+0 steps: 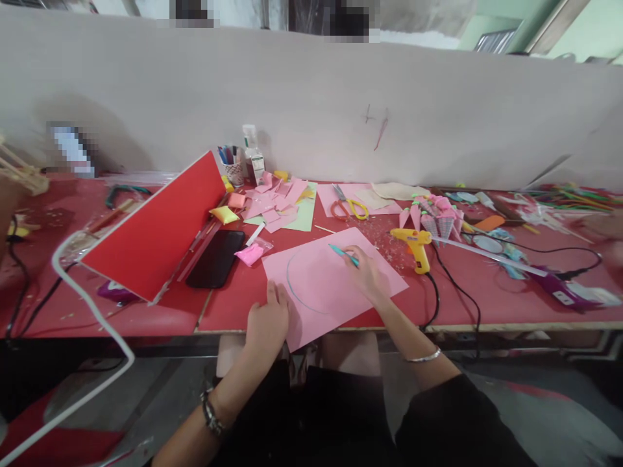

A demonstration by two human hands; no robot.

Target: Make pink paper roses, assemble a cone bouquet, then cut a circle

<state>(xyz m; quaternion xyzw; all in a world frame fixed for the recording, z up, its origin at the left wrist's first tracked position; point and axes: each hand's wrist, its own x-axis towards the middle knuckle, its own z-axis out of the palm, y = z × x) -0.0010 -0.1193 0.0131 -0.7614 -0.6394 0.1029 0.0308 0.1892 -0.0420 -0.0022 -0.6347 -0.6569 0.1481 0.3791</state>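
Soft, even light fell from above, bright on the desk (487, 305) and the pale partition (311, 97) behind it. My hands cast only faint shadows on the pink sheet (331, 285). No harsh glare showed. The view bowed at its edges, the desk's far corners smeared, and the floor below lay dim.

A craft workshop: long red worktop (462, 305) against a plain partition, strewn with pink paper scraps (275, 204), scissors (348, 206), a yellow glue gun (416, 246), a cup of markers (232, 165), a glue bottle (253, 155), coloured sticks (579, 194).
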